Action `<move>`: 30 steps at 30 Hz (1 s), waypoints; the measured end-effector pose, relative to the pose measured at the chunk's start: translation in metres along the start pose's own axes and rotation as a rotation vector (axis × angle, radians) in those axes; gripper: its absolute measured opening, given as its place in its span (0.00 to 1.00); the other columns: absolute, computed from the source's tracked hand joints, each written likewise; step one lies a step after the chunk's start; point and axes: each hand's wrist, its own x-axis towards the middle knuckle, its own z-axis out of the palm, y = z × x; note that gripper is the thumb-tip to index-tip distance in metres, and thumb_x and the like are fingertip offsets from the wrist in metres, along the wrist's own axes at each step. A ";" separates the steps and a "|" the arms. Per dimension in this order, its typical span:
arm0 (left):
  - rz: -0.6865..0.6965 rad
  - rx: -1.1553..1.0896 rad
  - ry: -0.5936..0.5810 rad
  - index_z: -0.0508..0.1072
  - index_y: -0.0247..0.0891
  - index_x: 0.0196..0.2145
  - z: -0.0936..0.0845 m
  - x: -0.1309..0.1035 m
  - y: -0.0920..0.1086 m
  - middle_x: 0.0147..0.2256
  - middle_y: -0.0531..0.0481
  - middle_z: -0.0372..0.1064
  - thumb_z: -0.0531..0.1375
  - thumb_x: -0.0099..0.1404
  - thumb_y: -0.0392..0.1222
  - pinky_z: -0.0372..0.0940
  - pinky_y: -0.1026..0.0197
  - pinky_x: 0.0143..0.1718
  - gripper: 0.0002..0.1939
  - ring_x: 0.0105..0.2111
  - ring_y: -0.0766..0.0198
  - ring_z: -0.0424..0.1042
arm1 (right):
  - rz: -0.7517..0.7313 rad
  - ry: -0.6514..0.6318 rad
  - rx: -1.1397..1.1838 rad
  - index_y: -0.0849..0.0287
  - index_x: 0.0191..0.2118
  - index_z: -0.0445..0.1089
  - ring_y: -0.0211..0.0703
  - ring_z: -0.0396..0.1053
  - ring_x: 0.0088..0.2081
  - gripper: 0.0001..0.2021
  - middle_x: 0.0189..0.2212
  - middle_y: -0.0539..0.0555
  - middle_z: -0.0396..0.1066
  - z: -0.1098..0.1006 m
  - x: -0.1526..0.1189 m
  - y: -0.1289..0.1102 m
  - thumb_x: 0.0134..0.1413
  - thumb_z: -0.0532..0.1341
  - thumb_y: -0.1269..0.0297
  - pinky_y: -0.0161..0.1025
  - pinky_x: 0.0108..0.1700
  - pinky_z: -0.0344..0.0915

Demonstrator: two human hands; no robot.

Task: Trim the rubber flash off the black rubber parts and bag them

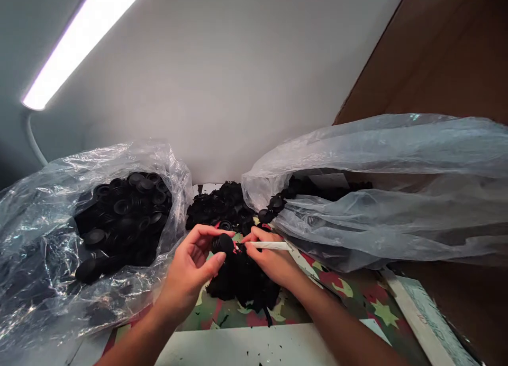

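Between thumb and fingers, my left hand grips a round black ribbed rubber plug by its sides. My right hand is closed around a slim white-handled tool. Its tip points left toward the plug, close beside it; whether they touch I cannot tell. Beneath both hands lies a heap of black trimmings on a patterned sheet. Just beyond the hands is another pile of black rubber pieces.
A clear plastic bag full of black plugs stands open at left. On the right, a second plastic bag spills black pieces toward the middle. A cardboard box rises behind it. A bright tube lamp hangs at upper left.
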 end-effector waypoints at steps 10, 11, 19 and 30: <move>-0.135 0.025 0.008 0.78 0.41 0.46 -0.002 0.006 -0.010 0.42 0.46 0.76 0.70 0.58 0.45 0.68 0.62 0.40 0.19 0.43 0.56 0.73 | -0.103 -0.041 0.503 0.53 0.43 0.67 0.47 0.73 0.48 0.13 0.44 0.55 0.75 -0.001 -0.015 -0.021 0.69 0.48 0.56 0.43 0.50 0.68; -0.122 0.054 0.018 0.78 0.41 0.45 -0.001 0.005 -0.010 0.41 0.47 0.76 0.70 0.58 0.45 0.68 0.62 0.39 0.18 0.43 0.56 0.73 | -0.100 -0.060 0.494 0.53 0.45 0.67 0.47 0.73 0.47 0.13 0.44 0.54 0.75 0.003 -0.017 -0.021 0.69 0.49 0.53 0.43 0.49 0.68; -0.092 0.137 -0.064 0.79 0.42 0.44 0.001 0.008 -0.010 0.40 0.46 0.77 0.69 0.58 0.47 0.67 0.59 0.40 0.17 0.40 0.54 0.75 | -0.162 -0.055 0.044 0.53 0.38 0.63 0.48 0.68 0.38 0.07 0.35 0.51 0.72 0.009 -0.024 -0.021 0.61 0.54 0.74 0.40 0.39 0.64; -0.020 0.603 -0.209 0.85 0.48 0.34 -0.014 0.016 0.011 0.26 0.56 0.79 0.70 0.49 0.33 0.62 0.66 0.27 0.14 0.25 0.62 0.70 | -0.443 -0.031 -0.260 0.56 0.36 0.63 0.45 0.69 0.36 0.06 0.35 0.52 0.75 0.007 -0.023 -0.027 0.68 0.57 0.70 0.42 0.40 0.53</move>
